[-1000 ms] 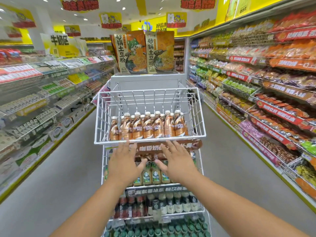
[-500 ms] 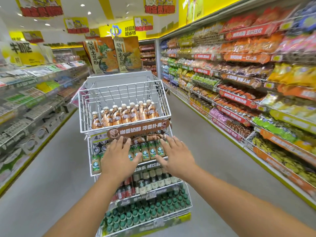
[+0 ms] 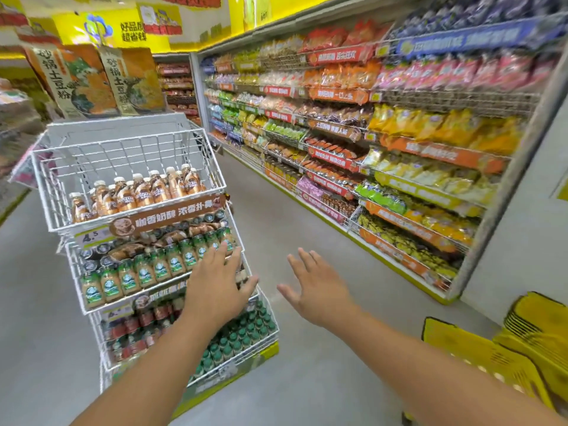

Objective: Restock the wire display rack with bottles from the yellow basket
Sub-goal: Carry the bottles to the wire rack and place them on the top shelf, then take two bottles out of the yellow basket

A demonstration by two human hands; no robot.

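Both hands have come off the rack front since the earlier frame, and the view has swung rightward so the yellow slotted plastic basket (image 3: 504,361) now shows at the lower right of the frame. Its contents are hidden from here.

The left hand (image 3: 216,285) hovers flat, fingers straight and spread, in front of the second tier of the white tiered wire display rack (image 3: 196,149), which fills the left half of the frame; whether it touches the bottles is unclear. The right hand (image 3: 316,287) hangs over bare floor at centre, fingers loose and apart, gripping nothing, well apart from the basket.

The top tier's thin welded wire holds a single front row of brown white-capped coffee bottles (image 3: 135,195), with bare wire behind them, so that tier is probably the one to fill. Lower tiers hold green-labelled bottles (image 3: 138,273), then red-labelled ones, then small green-capped ones packed tight.

Risks, as I judge them: the bottles look smooth and glossy and the shelves slope forward, so a careless placement could topple the row like dominoes. The swing toward the basket is fast enough to blur the shelving, and a trailing left hand could clip bottles on the second tier.
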